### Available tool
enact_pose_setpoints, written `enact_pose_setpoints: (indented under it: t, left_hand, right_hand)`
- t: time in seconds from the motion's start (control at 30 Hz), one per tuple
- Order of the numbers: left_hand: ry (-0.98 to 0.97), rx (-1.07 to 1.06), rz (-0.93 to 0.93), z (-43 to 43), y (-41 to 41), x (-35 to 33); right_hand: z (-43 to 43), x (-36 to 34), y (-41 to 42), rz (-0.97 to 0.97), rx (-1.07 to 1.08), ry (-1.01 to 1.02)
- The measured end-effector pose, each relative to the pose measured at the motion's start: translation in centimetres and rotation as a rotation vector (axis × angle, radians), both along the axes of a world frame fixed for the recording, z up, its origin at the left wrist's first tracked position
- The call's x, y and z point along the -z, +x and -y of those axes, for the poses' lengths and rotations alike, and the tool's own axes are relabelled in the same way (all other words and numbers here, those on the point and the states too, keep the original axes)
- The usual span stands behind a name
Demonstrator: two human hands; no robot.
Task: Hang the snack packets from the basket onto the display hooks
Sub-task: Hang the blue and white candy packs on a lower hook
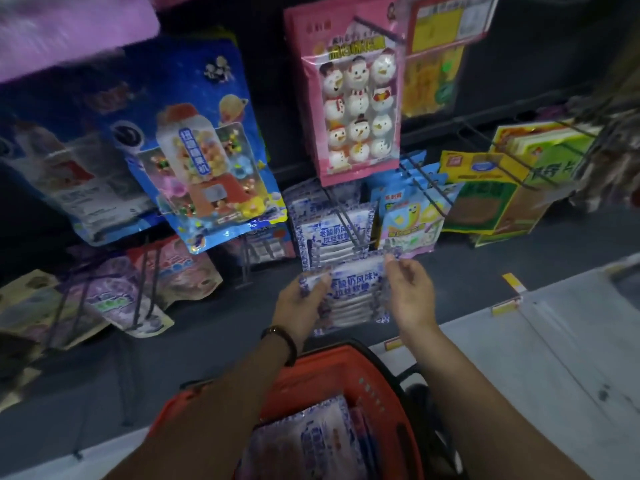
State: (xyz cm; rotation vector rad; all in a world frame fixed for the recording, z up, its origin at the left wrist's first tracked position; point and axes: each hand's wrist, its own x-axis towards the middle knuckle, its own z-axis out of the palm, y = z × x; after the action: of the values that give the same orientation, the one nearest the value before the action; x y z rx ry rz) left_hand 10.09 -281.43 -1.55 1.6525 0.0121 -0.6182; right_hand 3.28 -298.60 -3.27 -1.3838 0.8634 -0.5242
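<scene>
Head view: both your hands hold one blue-and-white packet (353, 292) upright above the red basket (332, 368) and just below a wire hook (349, 226). Your left hand (301, 303) curls round the packet's left edge, and your right hand (412, 292) pinches its top right corner. Its upper edge sits near the hook's tip, where hung packets (329, 220) of the same kind already fill the wire; whether it touches the wire is unclear. Spare packets (311, 441) lie in the basket beneath your forearms. A pink pack (356, 109) hangs above, a blue pack (204, 157) to the left
</scene>
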Motion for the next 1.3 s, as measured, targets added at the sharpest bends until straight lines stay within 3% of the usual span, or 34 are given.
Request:
enact_pose_setpoints:
  t: [0.3,0.67,0.83,1.13,1.3]
  left_hand:
    - [0.015,-0.140,-0.179,3.1,2.1,2.0]
    - [0.080,-0.185,-0.152,4.3,2.3,3.2]
    - [0.054,-0.235,-0.180,5.0,3.1,2.8]
    - [0.097,-0.235,-0.164,6.3,6.7,1.6]
    - [0.189,-0.158,-0.038,6.0,7.5,1.9]
  right_hand:
    - [2.0,2.2,2.3,-0.112,0.072,0.010]
    - [2.2,2.4,2.3,-0.033,0.018,0.048]
    - [1.1,1.8,2.0,-0.027,-0.090,-0.039]
    - [0.1,1.9,1.6,-0.213,-0.422,-0.217]
    - [-0.9,1.4,2.2,-0.240,-0.481,-0.309]
